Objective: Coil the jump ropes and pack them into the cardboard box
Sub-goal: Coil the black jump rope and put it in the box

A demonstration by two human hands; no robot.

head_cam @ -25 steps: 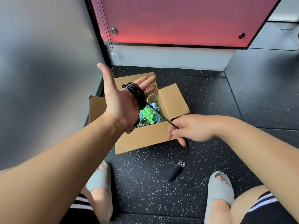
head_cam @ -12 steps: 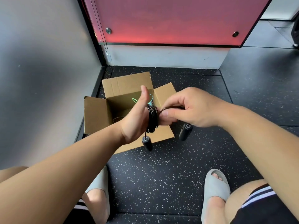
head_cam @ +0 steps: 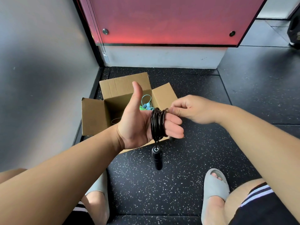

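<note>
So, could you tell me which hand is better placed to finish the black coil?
Probably the right hand: it pinches the black rope at the coil's top, while the left hand serves as the spool.

Thin black cord jump rope point(head_cam: 158, 123): wound in tight loops round the fingers of the left hand point(head_cam: 138, 125), its end pinched by the right hand point(head_cam: 193, 109); one black cylindrical handle point(head_cam: 157, 158) dangles below. Brown cardboard box point(head_cam: 92, 117): open, flaps raised, holding teal and green jump ropes point(head_cam: 146, 105).
</note>
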